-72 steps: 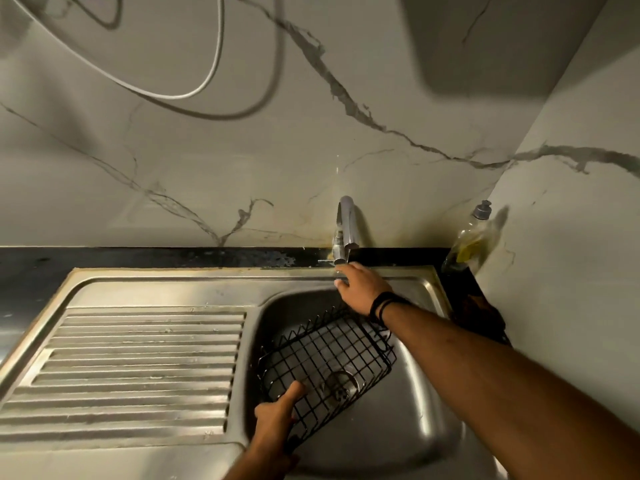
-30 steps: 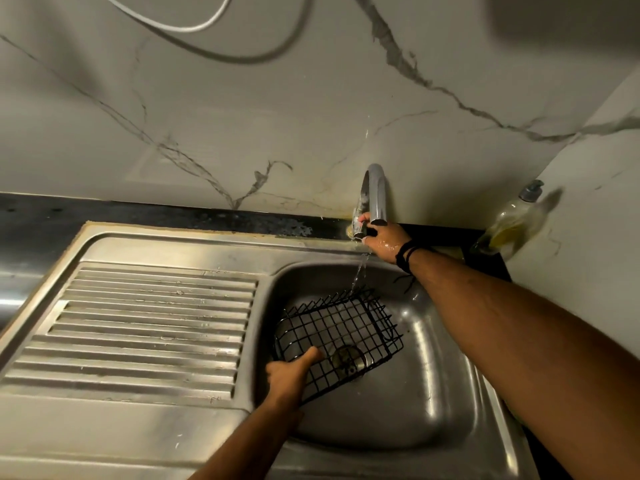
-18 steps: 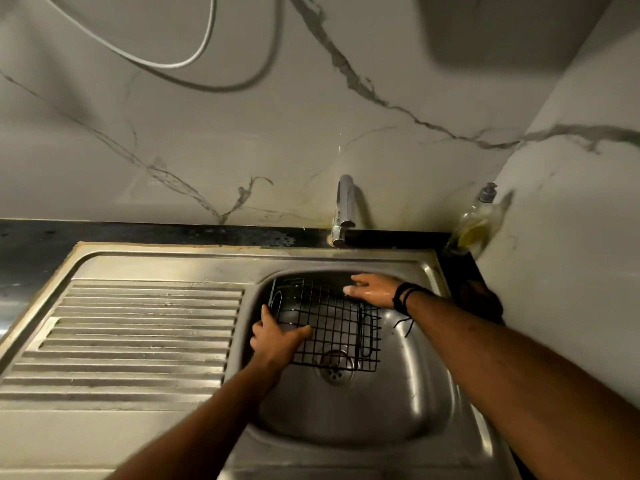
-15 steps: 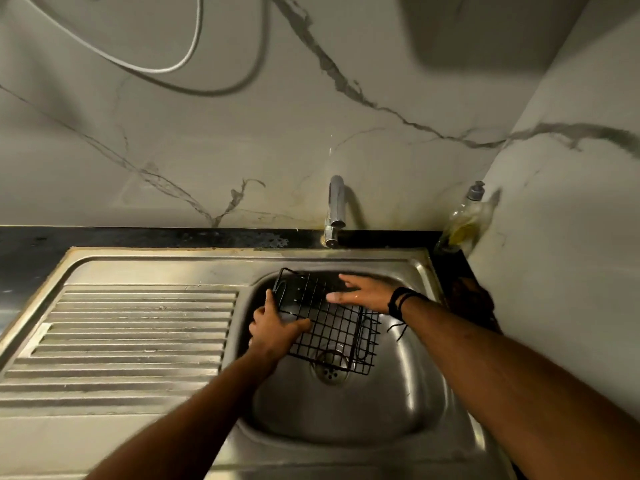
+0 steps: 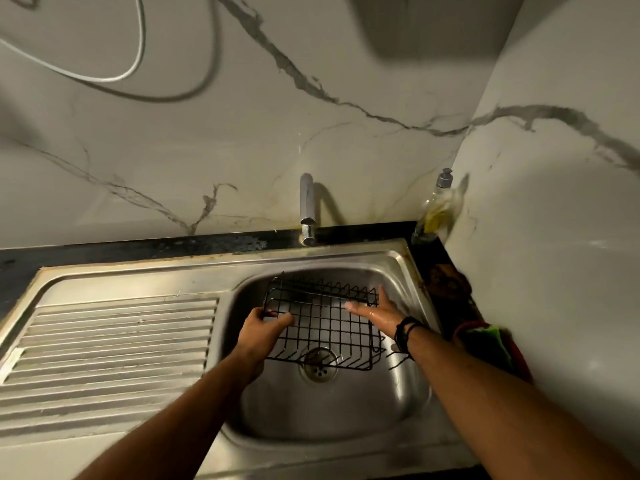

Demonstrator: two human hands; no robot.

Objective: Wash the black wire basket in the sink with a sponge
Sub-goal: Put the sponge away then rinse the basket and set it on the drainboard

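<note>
— Over the drain (image 5: 319, 364), in the sink (image 5: 398, 403) bowl: one black wire basket (image 5: 323, 327), held off the bottom, tilted, near edge low above the drain, far edge raised toward the tap (image 5: 307, 209).

— Long axis?

— Across the bowl, left to right, parallel to the tap wall. Open side appears to face the tap; grid bottom faces the person.

— Hands?

— Left hand (image 5: 266, 329): fingers curled round the basket's left end, holding it. Right hand (image 5: 379, 315): wet, fingers straight, flat against the right end, gripping nothing. Both touch the basket, one at each end.

— Sponge?

— A red and green item (image 5: 491, 344), possibly the sponge or a cloth, on the desk right of the sink; cannot tell which. Right hand is nearer to it. Judgement: that hand fetches while the left steadies.

— Other items?

— Soap bottle (image 5: 434, 211), right of the tap.
</note>
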